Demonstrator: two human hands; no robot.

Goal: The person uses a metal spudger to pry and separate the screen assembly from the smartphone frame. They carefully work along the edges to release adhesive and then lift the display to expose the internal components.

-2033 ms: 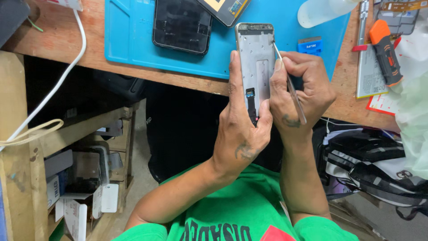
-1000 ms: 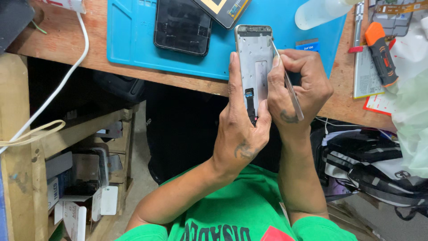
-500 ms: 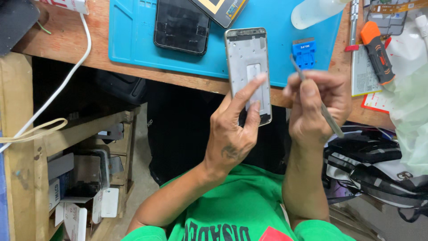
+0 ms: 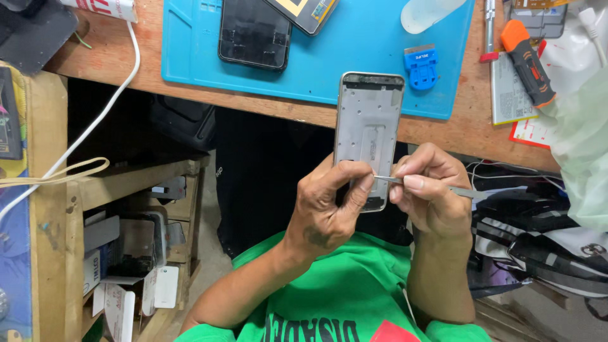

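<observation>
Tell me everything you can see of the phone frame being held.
The phone frame is a slim, silver-grey, metal-looking rectangle with rounded corners, stripped of its screen, its inner plate showing recesses and a dark strip along the top. It stands about upright in the air before the workbench edge, its top overlapping the blue mat. The left hand grips its lower part, fingertips over the face. The right hand holds thin metal tweezers whose tip meets its lower face.

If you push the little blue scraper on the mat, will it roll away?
Probably not: the blue scraper looks flat and boxy, so it would likely slide on the blue mat rather than roll. It looks small and plastic, so probably light and stiff.
</observation>
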